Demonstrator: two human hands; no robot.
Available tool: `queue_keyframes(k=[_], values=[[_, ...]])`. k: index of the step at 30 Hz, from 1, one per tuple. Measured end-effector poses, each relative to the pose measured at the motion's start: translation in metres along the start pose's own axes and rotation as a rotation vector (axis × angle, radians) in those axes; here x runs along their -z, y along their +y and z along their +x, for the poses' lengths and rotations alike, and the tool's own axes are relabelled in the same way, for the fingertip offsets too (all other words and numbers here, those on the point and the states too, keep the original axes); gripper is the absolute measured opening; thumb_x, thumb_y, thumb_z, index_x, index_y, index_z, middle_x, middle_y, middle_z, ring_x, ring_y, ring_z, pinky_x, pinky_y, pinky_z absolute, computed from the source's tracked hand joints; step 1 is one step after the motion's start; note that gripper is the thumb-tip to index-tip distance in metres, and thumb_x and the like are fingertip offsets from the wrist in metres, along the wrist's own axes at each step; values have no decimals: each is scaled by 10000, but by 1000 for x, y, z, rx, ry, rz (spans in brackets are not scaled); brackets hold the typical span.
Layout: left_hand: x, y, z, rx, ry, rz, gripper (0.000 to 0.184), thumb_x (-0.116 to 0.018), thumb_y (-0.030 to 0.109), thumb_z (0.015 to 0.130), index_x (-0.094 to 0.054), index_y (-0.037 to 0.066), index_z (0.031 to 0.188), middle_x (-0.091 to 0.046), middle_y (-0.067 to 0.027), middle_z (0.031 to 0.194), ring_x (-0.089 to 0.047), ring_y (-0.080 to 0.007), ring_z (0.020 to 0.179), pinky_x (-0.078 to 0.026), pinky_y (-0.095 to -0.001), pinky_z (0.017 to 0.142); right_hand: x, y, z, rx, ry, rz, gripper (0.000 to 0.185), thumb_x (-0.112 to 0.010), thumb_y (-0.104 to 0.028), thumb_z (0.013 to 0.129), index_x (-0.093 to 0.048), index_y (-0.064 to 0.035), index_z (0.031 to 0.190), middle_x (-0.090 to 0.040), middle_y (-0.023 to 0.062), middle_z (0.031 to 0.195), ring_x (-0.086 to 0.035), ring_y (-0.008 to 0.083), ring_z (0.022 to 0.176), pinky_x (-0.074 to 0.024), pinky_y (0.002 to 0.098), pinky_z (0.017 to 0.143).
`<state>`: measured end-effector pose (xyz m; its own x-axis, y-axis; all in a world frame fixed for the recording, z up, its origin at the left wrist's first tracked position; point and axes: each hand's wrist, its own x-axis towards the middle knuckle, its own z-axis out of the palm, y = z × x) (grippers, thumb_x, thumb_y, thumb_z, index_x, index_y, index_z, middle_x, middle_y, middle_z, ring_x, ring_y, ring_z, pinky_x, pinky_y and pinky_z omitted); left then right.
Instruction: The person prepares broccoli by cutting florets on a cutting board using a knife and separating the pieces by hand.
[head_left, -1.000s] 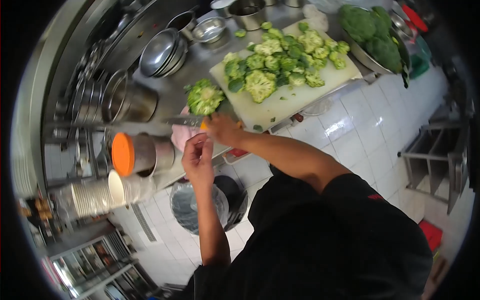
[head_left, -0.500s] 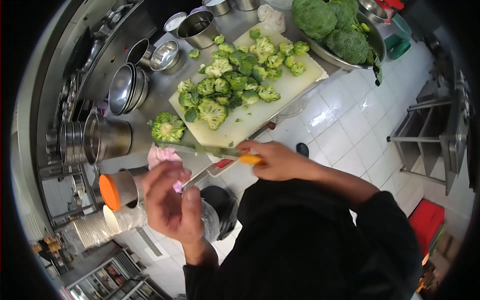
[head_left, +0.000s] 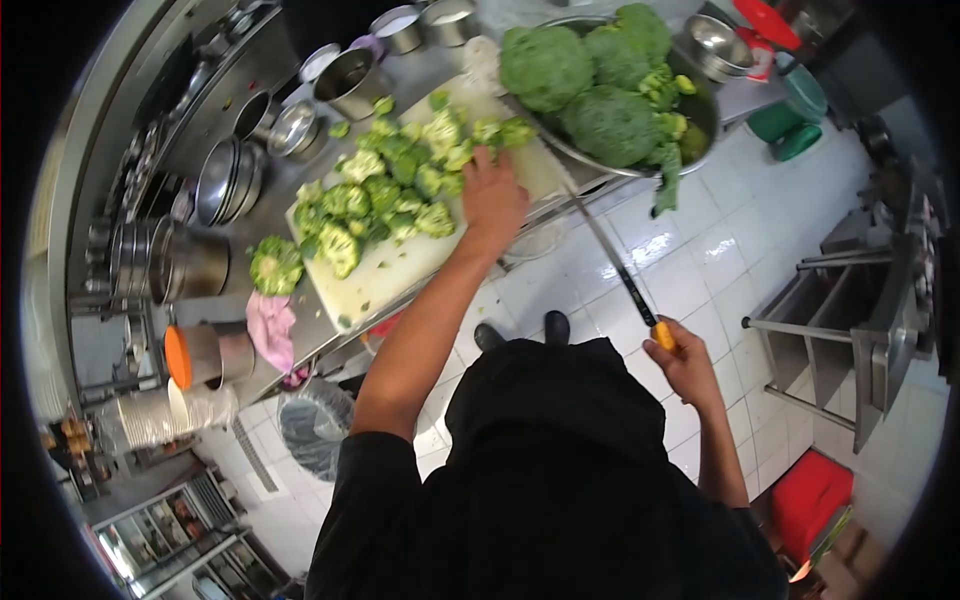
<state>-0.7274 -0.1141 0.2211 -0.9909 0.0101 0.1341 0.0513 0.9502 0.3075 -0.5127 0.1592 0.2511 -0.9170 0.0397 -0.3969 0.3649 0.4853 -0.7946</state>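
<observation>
The left hand [head_left: 495, 200] reaches over the cutting board [head_left: 385, 280], its fingertips against the broccoli florets [head_left: 380, 185] at the right end of the pile. Whether those fingers grip a floret or only press on it, I cannot tell. Most of the florets lie to the left of this hand and a little beyond it; a few sit just past its fingertips.

The right hand [head_left: 690, 370] is closed around the orange handle of the knife [head_left: 605, 245], held out over the floor, well apart from the left hand. The blade slants forward and leftward from the right hand towards the board's right corner; whether its tip touches anything is unclear.

Right of the left hand, beyond the blade, a metal bowl [head_left: 705, 125] holds large broccoli heads [head_left: 545, 70], with a leaf hanging over its near rim. Well to the left of the left hand, a cut broccoli head [head_left: 276, 265] lies on the metal desk [head_left: 312, 320] just beside the board, and a pink cloth [head_left: 270, 330] lies on the near side of that head.
</observation>
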Motion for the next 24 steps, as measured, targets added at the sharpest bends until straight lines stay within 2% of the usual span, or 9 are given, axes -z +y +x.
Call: queue_keyframes(k=[2,3,6,7,13,17,19,21,24], values=[[-7,3,8,41,19,-30,465,-694,207,774,-586,15,1183,-442,-228,1287,-564,-419,1041,-495,-488,891,2,11,2,-1,-9,-31,428,-732,-181,883,-598,13,1241,-683,135,924,-639,169,866,-509,302,818],[-10,1,10,69,26,-40,450,-698,200,770,-591,6,1162,-435,-235,1286,-572,-432,1018,-500,-487,884,4,5,1,-72,-32,-14,440,-740,-192,873,-602,5,1241,-691,155,950,-659,198,885,-512,314,831],[-18,-8,10,52,87,-114,397,-704,185,762,-609,-7,1097,-437,-230,1263,-600,-440,950,-503,-493,871,7,11,1,-121,-52,5,447,-741,-195,871,-600,6,1245,-695,162,962,-668,207,911,-511,320,846],[-19,-12,11,19,166,-125,331,-711,158,748,-643,-21,1018,-482,-217,1210,-629,-417,857,-518,-487,810,9,12,2,-129,-57,-30,456,-740,-197,871,-597,5,1254,-693,176,985,-671,222,930,-509,327,860],[-10,-23,-9,-13,331,-232,206,-714,87,714,-674,-33,877,-598,-169,1022,-643,-344,749,-528,-421,669,11,28,10,-115,-69,133,466,-733,-178,878,-582,41,1260,-688,130,981,-645,170,904,-507,305,830],[3,-30,-14,2,378,-279,196,-712,75,706,-670,-22,871,-605,-156,995,-635,-331,738,-528,-405,661,12,32,14,-178,-121,169,467,-736,-173,875,-581,48,1256,-685,119,959,-631,154,879,-500,291,814],[9,-36,-14,56,338,-251,204,-710,73,705,-667,-14,884,-604,-152,991,-633,-333,754,-528,-410,671,6,33,20,-76,-114,162,458,-736,-171,871,-587,41,1249,-686,131,955,-636,164,872,-503,297,813],[-2,-43,-14,-24,346,-206,219,-708,73,707,-661,-10,904,-600,-153,982,-632,-343,787,-526,-423,693,2,24,27,12,-120,139,444,-732,-184,868,-597,25,1236,-688,172,948,-655,199,854,-511,312,806],[-5,-41,-12,-22,322,-149,254,-706,71,709,-661,1,949,-592,-153,973,-629,-358,829,-521,-437,732,0,3,42,34,-174,66,442,-728,-197,868,-600,16,1234,-694,198,937,-675,227,846,-519,322,801]])
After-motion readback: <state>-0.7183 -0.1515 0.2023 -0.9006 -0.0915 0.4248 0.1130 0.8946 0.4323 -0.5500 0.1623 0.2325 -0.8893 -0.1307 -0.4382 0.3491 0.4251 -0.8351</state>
